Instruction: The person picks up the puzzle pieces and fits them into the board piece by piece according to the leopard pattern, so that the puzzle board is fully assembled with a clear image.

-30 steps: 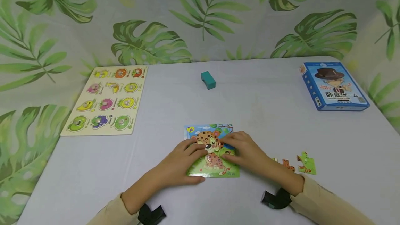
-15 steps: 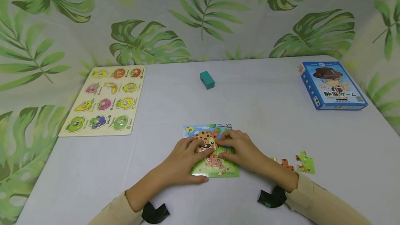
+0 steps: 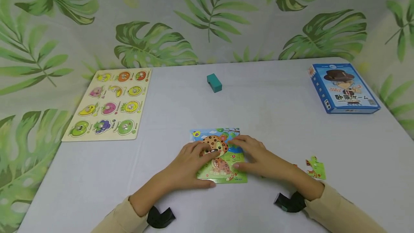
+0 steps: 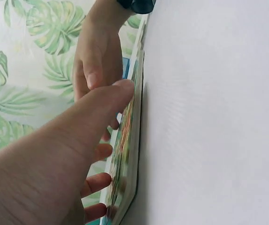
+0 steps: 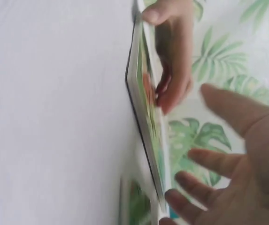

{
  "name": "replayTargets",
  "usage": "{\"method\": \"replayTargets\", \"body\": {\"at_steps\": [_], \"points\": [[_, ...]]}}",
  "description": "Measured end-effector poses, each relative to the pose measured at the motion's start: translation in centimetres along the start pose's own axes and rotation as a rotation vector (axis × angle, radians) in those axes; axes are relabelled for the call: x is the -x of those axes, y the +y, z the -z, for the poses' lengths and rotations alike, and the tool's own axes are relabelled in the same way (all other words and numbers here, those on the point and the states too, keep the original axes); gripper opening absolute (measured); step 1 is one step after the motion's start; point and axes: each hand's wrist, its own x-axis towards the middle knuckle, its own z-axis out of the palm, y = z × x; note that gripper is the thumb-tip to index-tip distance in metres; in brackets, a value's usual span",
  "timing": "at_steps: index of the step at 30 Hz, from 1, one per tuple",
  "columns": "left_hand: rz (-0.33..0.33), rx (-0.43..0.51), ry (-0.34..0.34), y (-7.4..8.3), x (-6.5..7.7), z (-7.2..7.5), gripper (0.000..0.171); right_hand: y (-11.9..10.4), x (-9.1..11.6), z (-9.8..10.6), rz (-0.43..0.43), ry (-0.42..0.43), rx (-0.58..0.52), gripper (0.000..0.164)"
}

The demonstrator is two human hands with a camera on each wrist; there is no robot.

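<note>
A jigsaw puzzle [image 3: 223, 172] of a spotted leopard cub on grass lies flat on the white table in the head view. My left hand [image 3: 185, 166] rests on its left half, fingertips on the picture and thumb along the near edge, covering part of the cub. Over the puzzle's right side is my right hand [image 3: 258, 157], fingers and thumb spread with nothing between them. From the right wrist view, those fingers [image 5: 214, 161] stand apart from the board. A loose green puzzle piece [image 3: 318, 168] lies right of the right forearm, which partly hides another piece.
A wooden fruit peg board [image 3: 110, 118] lies at the left of the table. A teal block [image 3: 215, 83] sits towards the back, and a blue game box [image 3: 347, 91] stands at the back right. Leaf-patterned cloth hangs behind the table.
My right hand has drawn back to the right from the puzzle's middle, its fingers spreading apart. My left hand stays on the puzzle, its fingers shifted slightly.
</note>
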Motion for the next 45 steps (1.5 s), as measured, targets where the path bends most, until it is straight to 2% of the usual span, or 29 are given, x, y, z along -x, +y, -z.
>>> {"method": "replayTargets", "body": {"at_steps": [2, 5, 13, 18, 22, 26, 32, 40, 45], "points": [[0.005, 0.039, 0.004, -0.2, 0.2, 0.1, 0.078, -0.3, 0.5, 0.7, -0.021, 0.018, -0.083, 0.063], [0.021, 0.089, 0.026, -0.5, 0.7, 0.4, 0.078, -0.5, 1.4, 1.6, -0.029, 0.063, -0.104, 0.064], [0.092, 0.094, 0.101, -1.2, 2.8, 1.1, 0.086, -0.3, 4.6, 3.4, -0.026, 0.208, -0.056, 0.069], [0.162, 0.108, 0.090, -1.4, 4.2, 1.0, 0.085, 0.5, 6.2, 3.0, -0.038, 0.238, 0.004, 0.072], [0.201, 0.133, 0.083, -1.5, 4.9, 0.9, 0.086, 1.6, 6.8, 2.4, -0.007, 0.264, 0.028, 0.071], [0.206, 0.146, 0.088, -1.7, 5.0, 0.9, 0.089, 2.8, 7.1, 1.9, -0.012, 0.268, 0.033, 0.072], [0.191, 0.145, 0.084, -2.0, 5.1, 0.7, 0.087, 4.1, 7.3, 1.4, -0.035, 0.230, 0.051, 0.071], [0.133, 0.136, 0.112, -2.3, 5.1, 0.5, 0.081, 4.5, 7.3, 1.3, -0.052, 0.172, 0.060, 0.064], [0.137, 0.132, 0.116, -2.3, 5.1, 0.4, 0.081, 4.5, 7.3, 1.3, -0.043, 0.162, 0.102, 0.059]]}}
